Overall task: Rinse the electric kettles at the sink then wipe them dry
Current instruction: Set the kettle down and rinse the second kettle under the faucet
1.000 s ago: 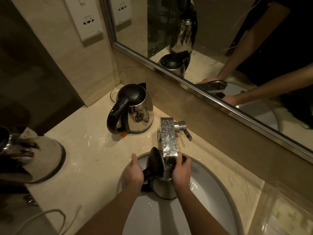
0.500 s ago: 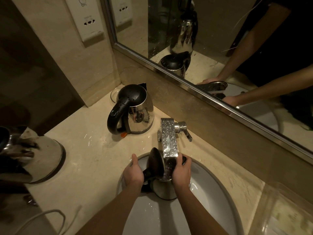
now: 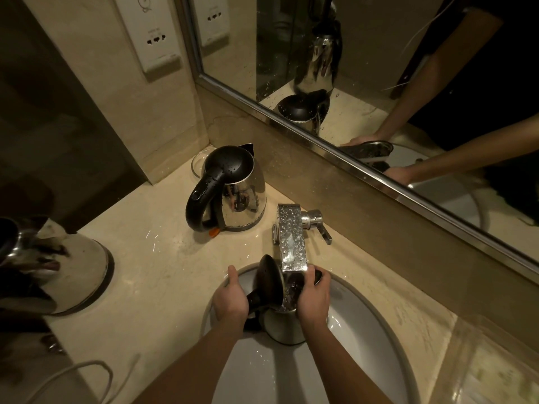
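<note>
Steel and black plastic are catching the dim light at the sink (image 3: 376,325), where a person is holding a kettle (image 3: 283,325) upright in the basin, directly under the tip of the tap (image 3: 291,237). Its black lid (image 3: 269,282) is standing open, tipped toward the left, and something wet is glinting in the open mouth just below the spout. The left hand (image 3: 230,297) is gripping the black handle, fingers curled round it and thumb lifted beside the basin rim. The right hand (image 3: 313,300) is wrapping round the far side of the steel body near the top.

Compared with a second ago, almost nothing is changing: both hands are keeping the same grips, and the kettle is staying in the same spot under the tap with the lid at the same angle.

A second kettle (image 3: 236,193) is sitting closed on the counter (image 3: 157,275), behind and left of the tap, beaded with droplets, with its handle pointing toward the viewer's left. A clear glass dish (image 3: 197,166) is showing just behind it in the corner. A third shiny kettle (image 3: 52,266) is sitting at the counter's left end, too blurred to make out well. The mirror (image 3: 379,62) along the back wall is reflecting the person's arms.
</note>
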